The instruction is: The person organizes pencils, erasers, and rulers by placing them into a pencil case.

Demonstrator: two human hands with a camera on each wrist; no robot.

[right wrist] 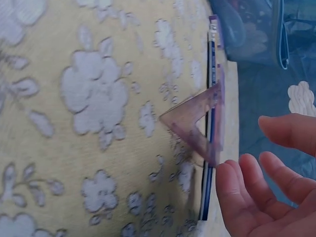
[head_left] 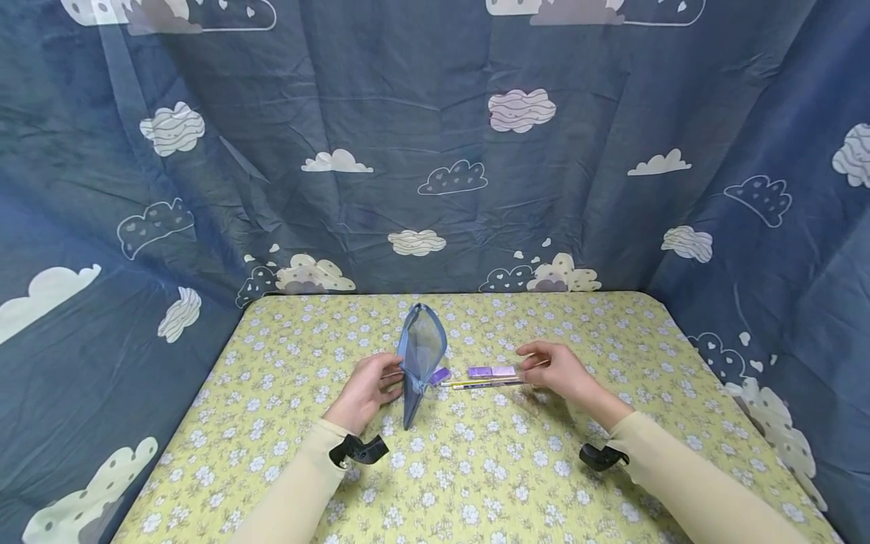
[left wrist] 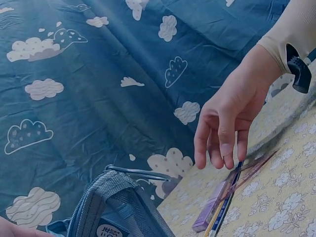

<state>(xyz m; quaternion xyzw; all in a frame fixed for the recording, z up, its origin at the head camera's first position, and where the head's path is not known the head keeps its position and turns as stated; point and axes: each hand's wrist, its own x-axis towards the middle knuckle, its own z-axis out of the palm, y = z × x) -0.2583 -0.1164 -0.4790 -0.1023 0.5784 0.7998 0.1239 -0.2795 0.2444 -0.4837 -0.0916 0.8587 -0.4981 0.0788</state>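
Note:
My left hand point(head_left: 372, 389) holds the blue mesh zip pouch point(head_left: 423, 344) by its left side, fingers curled against it. The pouch stands on edge with its mouth spread; its badge and zip show in the left wrist view. Over the right ends of the pencils point(head_left: 476, 384), my right hand point(head_left: 553, 372) hovers with fingers loosely bent and thumb apart. A clear pinkish triangular set square point(right wrist: 190, 123) lies across the pencils, close to those fingertips. Beyond the pencils is a flat purple and lilac piece point(head_left: 491, 371).
A small purple piece point(head_left: 440, 375) lies beside the pouch. The table has a yellow flowered cloth point(head_left: 326, 332). Dark blue cloud-patterned curtains point(head_left: 435, 211) hang behind and at both sides.

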